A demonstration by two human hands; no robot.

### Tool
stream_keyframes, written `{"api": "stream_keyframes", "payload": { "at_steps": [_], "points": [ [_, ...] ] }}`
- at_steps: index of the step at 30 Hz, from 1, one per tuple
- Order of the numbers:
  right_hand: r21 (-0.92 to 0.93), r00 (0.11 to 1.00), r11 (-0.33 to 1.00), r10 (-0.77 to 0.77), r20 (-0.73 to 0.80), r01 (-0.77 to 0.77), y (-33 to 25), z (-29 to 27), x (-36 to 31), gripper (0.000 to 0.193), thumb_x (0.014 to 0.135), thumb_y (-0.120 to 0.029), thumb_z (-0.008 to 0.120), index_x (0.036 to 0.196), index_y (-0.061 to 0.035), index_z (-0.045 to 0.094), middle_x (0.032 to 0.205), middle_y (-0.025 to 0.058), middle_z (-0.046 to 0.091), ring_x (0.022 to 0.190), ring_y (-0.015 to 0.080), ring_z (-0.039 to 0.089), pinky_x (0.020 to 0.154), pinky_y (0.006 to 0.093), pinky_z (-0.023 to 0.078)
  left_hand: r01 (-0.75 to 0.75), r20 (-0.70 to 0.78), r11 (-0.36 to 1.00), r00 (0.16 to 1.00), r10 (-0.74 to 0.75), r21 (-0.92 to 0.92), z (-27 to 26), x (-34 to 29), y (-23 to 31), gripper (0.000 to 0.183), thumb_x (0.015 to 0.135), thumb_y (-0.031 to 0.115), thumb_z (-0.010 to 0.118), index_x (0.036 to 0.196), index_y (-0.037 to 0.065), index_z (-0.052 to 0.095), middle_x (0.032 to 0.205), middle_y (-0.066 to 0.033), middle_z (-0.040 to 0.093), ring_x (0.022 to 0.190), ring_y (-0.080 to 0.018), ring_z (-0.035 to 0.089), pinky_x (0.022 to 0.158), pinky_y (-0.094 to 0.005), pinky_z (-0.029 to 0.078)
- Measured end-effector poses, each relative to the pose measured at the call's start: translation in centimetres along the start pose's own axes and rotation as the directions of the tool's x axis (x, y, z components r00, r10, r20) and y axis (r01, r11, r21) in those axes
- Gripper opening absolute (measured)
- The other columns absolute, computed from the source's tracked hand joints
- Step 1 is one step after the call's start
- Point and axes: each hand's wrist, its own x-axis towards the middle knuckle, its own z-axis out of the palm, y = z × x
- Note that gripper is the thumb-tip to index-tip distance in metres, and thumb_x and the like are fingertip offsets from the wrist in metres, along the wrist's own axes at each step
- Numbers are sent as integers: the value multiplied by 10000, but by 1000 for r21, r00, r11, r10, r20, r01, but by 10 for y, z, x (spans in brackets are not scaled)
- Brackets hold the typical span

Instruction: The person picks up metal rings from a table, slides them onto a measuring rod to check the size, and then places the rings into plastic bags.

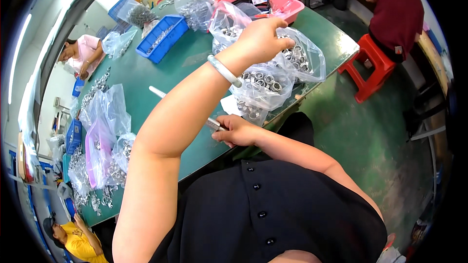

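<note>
My left hand (265, 39) reaches across the table over clear plastic bags (287, 80) filled with silver metal rings (265, 82). Its thumb and forefinger are apart and nothing shows between them; the other fingers are partly hidden. A pale bangle circles that wrist. Near the table's front edge, my right hand (236, 130) is closed around the grey metal end of a long, slim rod (157, 92), which looks like a ring mandrel. The rod points to the far left, and my left forearm covers its middle.
On the green table (204, 152) stand a blue bin (163, 39) and a pink tray (292, 7). More bags (105, 117) and loose metal parts lie on the left. Two people sit at left; another sits on a red stool (370, 65) at right.
</note>
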Motion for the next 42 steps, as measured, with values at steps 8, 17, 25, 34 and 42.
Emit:
{"api": "stream_keyframes", "payload": {
  "at_steps": [8,17,25,34,42],
  "points": [
    [31,996,999,38,-75,-36,-3,-3,-4,124,798,-116,572,818,-29,486,616,11,500,440,66,438,403,205,344,270,94,804,961,-261,-530,-76,-95,-18,284,753,45,497,1021,9,586,790,3,533,676,-56,446,583,-184,365],
    [102,998,994,39,-44,-35,1,4,2,119,803,-111,580,808,-35,489,609,-16,477,429,44,428,402,180,337,651,-558,758,640,-528,30,-182,-326,-81,276,781,-13,489,1048,-14,561,886,-35,557,838,-89,495,761,-232,407],
    [119,994,992,50,-97,-38,1,5,2,100,802,-89,574,807,-41,487,653,2,504,435,46,426,402,182,333,654,-590,672,709,-385,347,-144,-365,-121,226,781,55,562,1003,17,586,950,-134,601,874,-247,580,756,-308,449],
    [93,991,995,55,-121,-44,4,5,2,110,801,-101,585,810,-40,493,648,-2,502,430,46,428,400,184,331,794,-475,478,607,-637,375,-58,-276,-144,326,746,320,632,858,23,558,841,-125,570,809,-284,558,698,-375,443],
    [34,994,996,85,-68,-83,-1,6,3,114,801,-109,586,792,-45,492,603,-23,475,431,40,419,402,182,323,212,-364,583,603,-710,-784,-59,-270,-161,194,835,94,565,1025,60,538,857,-10,547,766,-95,523,655,-211,439]
  ]
}}
